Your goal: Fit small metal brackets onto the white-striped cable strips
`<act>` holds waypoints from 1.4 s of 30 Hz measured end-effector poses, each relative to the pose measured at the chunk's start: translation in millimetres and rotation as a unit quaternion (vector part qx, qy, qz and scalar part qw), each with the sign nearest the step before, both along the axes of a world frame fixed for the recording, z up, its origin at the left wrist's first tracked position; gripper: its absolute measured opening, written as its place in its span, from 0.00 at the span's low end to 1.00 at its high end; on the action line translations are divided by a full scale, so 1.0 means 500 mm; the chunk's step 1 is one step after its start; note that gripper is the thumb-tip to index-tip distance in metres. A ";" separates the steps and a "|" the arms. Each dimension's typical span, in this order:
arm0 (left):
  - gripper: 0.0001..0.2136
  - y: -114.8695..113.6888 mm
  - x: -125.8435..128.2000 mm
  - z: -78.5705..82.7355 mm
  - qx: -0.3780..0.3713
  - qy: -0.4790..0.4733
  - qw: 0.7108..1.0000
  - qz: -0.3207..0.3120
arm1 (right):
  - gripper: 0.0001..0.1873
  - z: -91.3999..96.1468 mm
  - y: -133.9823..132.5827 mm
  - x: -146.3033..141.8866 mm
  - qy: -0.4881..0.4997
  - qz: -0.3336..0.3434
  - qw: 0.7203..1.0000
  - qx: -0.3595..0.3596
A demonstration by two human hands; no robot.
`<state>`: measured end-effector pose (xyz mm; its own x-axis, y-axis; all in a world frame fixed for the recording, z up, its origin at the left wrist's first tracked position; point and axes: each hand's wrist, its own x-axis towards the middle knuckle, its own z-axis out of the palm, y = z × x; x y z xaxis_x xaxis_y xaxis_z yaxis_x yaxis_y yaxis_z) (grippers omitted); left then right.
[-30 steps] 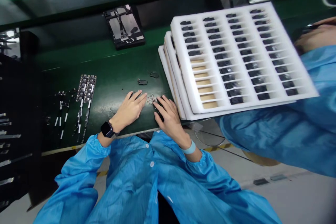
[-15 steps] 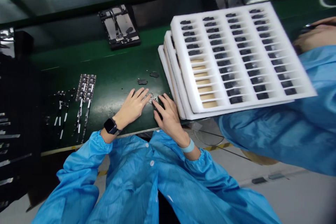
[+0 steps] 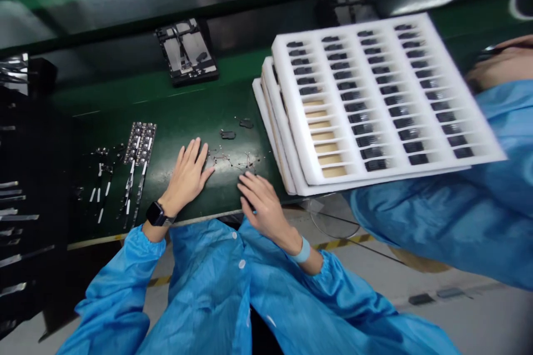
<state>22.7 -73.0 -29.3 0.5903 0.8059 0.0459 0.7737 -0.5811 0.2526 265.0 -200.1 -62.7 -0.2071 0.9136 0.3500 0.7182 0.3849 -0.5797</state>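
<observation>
Fingers stretched out, my left hand [image 3: 187, 173] rests flat on the green work surface [image 3: 175, 105] and holds nothing. My right hand [image 3: 263, 202] is nearer the front edge, palm down, fingers extended with nothing visible in them. Small thin wired parts [image 3: 249, 162] lie scattered just beyond its fingertips, and more of these wire pieces [image 3: 225, 156] lie close to my left thumb. A little farther off are two small black modules, one black module [image 3: 227, 135] nearer and another black module [image 3: 246, 123] behind it.
White foam trays [image 3: 308, 169] stand stacked at right, many slots holding black parts. Circuit boards with strips [image 3: 140, 143] lie left, loose flex cables [image 3: 100, 183] beside them. A black device housing [image 3: 194, 75] sits behind. A co-worker's blue sleeve [image 3: 441, 222] and hand [image 3: 503, 64] are at right.
My left hand has moved left, away from the wired parts, and my right hand has drawn back slightly. The wired parts between them are now uncovered. The view has shifted slightly.
</observation>
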 end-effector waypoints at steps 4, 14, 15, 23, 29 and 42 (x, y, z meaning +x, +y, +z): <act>0.34 -0.018 0.010 -0.037 0.011 -0.004 1.000 0.009 | 0.26 -0.001 0.005 -0.009 -0.042 0.018 0.999 -0.023; 0.32 -0.071 0.148 -0.045 0.000 -0.013 0.999 -0.041 | 0.25 -0.018 0.019 0.021 0.012 -0.109 0.994 0.019; 0.32 -0.072 0.162 -0.042 -0.007 -0.016 0.999 -0.048 | 0.26 -0.020 0.019 0.019 0.015 -0.122 0.992 0.023; 0.28 -0.069 0.180 -0.013 -0.043 -0.065 0.997 0.013 | 0.34 -0.061 0.069 -0.007 -0.022 -0.168 0.985 -0.010; 0.25 -0.113 0.047 -0.010 -0.035 -0.141 0.984 0.102 | 0.31 -0.057 0.090 0.002 0.030 -0.093 0.995 -0.004; 0.16 -0.151 -0.312 0.052 0.173 -0.098 0.889 0.413 | 0.14 -0.049 0.139 0.012 -0.015 -0.080 0.995 0.051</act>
